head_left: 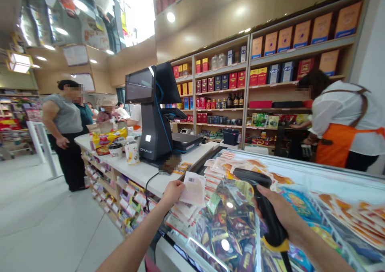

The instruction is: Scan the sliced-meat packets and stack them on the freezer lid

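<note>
My left hand (173, 192) pinches the edge of a flat, pale packet (194, 188) with a small printed code near its top. A black barcode scanner (266, 208) with a yellow band at its base is gripped in my right hand (284, 210). Its head points left, toward the packet. Both hands are above a glass-topped case (180, 248). Under and around them are more flat packets (183, 216), and a heap of small wrapped snacks (228, 228) fills the middle section.
A checkout terminal (155, 131) stands on the white counter (126, 168), with cups (131, 152) and yellow snack bags (110, 138) beside it. One person (64, 131) stands at the left. Another in an orange apron (337, 144) works at the right, before shelves of boxes (221, 81).
</note>
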Available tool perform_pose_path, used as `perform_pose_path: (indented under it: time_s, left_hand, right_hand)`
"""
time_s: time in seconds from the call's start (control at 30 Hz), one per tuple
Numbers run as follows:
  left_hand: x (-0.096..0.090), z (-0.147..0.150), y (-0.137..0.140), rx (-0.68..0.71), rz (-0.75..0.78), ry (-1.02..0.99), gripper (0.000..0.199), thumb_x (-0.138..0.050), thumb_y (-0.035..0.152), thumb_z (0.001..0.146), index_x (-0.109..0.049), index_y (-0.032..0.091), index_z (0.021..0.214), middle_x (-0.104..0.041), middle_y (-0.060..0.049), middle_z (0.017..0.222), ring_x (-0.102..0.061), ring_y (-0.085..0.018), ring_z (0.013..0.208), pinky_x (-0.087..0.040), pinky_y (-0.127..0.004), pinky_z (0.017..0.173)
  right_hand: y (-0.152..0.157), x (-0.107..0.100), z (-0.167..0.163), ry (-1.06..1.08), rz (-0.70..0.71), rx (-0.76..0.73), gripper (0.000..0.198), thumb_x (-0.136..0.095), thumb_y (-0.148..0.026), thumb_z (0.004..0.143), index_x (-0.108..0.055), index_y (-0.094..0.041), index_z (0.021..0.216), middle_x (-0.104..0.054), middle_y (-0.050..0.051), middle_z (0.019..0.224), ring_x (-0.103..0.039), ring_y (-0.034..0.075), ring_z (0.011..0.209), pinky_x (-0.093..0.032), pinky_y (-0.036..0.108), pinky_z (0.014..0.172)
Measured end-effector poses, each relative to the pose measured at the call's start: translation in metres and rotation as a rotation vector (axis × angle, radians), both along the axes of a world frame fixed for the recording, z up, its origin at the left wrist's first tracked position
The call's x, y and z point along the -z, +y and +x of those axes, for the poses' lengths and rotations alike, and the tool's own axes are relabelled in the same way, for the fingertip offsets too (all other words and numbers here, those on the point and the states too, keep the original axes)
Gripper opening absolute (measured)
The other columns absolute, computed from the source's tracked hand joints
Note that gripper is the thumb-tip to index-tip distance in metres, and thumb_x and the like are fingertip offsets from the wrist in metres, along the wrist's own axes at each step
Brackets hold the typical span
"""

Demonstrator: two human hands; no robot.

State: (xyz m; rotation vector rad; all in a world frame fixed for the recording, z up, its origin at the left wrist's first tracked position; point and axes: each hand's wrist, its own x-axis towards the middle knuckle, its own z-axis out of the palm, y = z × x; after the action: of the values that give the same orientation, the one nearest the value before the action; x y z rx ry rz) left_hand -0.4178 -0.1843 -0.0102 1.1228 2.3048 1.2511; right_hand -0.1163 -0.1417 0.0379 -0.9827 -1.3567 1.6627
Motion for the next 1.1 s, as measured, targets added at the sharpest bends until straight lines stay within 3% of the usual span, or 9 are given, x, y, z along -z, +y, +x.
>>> perform_pose_path:
  time_s: [0.2,0.37,0.5,0.73,0.93,1.1]
  left_hand:
    - [-0.008,0.011,-0.011,0.127,-0.201,0.224,0.016,-0.047,0.023,0.065,-0.057,0.015,0.055,-0.049,0.002,0.04,-0.048,-0.011,0.042,-0.033,-0.02,0.044]
    - [-0.023,0.025,0.001,0.13,-0.246,0.466,0.019,-0.05,0.028,0.063,-0.06,0.017,0.075,-0.063,-0.007,0.071,-0.058,-0.021,0.07,-0.039,-0.027,0.06]
    - [-0.029,0.053,0.033,0.226,-0.249,0.569,0.027,-0.047,0.033,0.067,-0.058,0.019,0.087,-0.064,-0.008,0.086,-0.058,-0.023,0.079,-0.04,-0.029,0.064]
    - [-0.023,0.133,0.101,0.465,-0.152,0.711,0.031,-0.045,0.027,0.07,-0.053,0.018,0.099,-0.058,-0.009,0.1,-0.055,-0.021,0.091,-0.041,-0.029,0.073]
    - [-0.012,0.188,0.143,0.632,-0.055,0.769,0.04,-0.046,0.018,0.069,-0.046,0.017,0.109,-0.053,-0.01,0.107,-0.048,-0.021,0.1,-0.038,-0.031,0.081]
    - [-0.003,0.209,0.165,0.741,0.025,0.752,0.05,-0.047,0.014,0.07,-0.037,0.017,0.118,-0.034,-0.01,0.129,-0.025,-0.024,0.12,-0.02,-0.04,0.097]
  right_hand:
    - [0.012,-0.002,0.014,0.017,-0.045,0.099,0.028,-0.054,-0.042,0.067,-0.053,-0.015,0.062,-0.055,0.0,0.046,-0.049,0.009,0.038,-0.039,0.019,0.035]
    - [0.027,-0.002,0.032,0.013,-0.014,0.232,0.027,-0.056,-0.041,0.066,-0.052,-0.015,0.061,-0.055,0.001,0.044,-0.049,0.01,0.036,-0.039,0.019,0.033]
    - [0.049,0.005,0.06,0.038,-0.043,0.36,0.024,-0.059,-0.038,0.064,-0.051,-0.016,0.061,-0.056,0.0,0.044,-0.051,0.011,0.038,-0.041,0.02,0.034]
    - [0.075,0.013,0.11,0.147,-0.163,0.504,0.017,-0.055,-0.033,0.068,-0.05,-0.017,0.065,-0.055,-0.002,0.043,-0.05,0.01,0.036,-0.04,0.02,0.033]
    - [0.073,0.013,0.111,0.149,-0.146,0.503,0.021,-0.057,-0.036,0.066,-0.05,-0.017,0.064,-0.056,-0.002,0.044,-0.05,0.01,0.035,-0.039,0.02,0.032]
    - [0.072,0.01,0.107,0.163,-0.138,0.5,0.023,-0.058,-0.038,0.064,-0.051,-0.016,0.064,-0.057,-0.002,0.046,-0.052,0.01,0.037,-0.04,0.02,0.032]
